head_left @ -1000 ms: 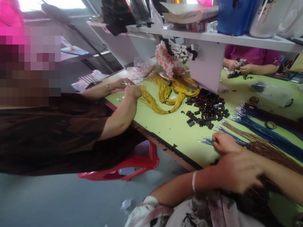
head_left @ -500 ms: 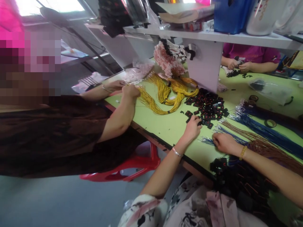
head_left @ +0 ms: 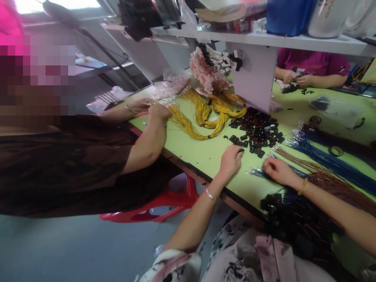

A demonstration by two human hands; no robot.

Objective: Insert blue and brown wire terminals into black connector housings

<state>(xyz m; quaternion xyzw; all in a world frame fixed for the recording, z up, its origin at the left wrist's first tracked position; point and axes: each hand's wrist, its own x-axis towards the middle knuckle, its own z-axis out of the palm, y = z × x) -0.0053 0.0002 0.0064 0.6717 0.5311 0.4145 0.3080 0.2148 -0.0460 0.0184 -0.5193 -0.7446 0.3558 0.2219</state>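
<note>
My left hand (head_left: 230, 161) is closed over the green table, with a small black plastic piece (head_left: 241, 150) showing at its fingertips. Just beyond it lies a loose pile of black plastic pieces (head_left: 258, 131), some with red marks. Curled fingers form a loop on my right hand (head_left: 276, 170), which rests over the silver-tipped ends of blue wires (head_left: 258, 172). Whether a wire is pinched in it is hidden. Brown wires (head_left: 293, 159) and a thicker blue wire bundle (head_left: 326, 158) stretch off to the right. Below my right forearm, more black pieces (head_left: 302, 223) are heaped.
A co-worker's hands (head_left: 158, 110) work at yellow wire bundles (head_left: 202, 135) on the left. Across the table another person's hands (head_left: 296, 78) hold small parts. A shelf (head_left: 252, 38) spans above; a tape roll (head_left: 335, 151) lies right. A red stool (head_left: 173, 201) stands below.
My left hand has drawn back from the black pile, a little left and towards me, with a black piece in it. My right hand has turned slightly, its curled fingers now showing.
</note>
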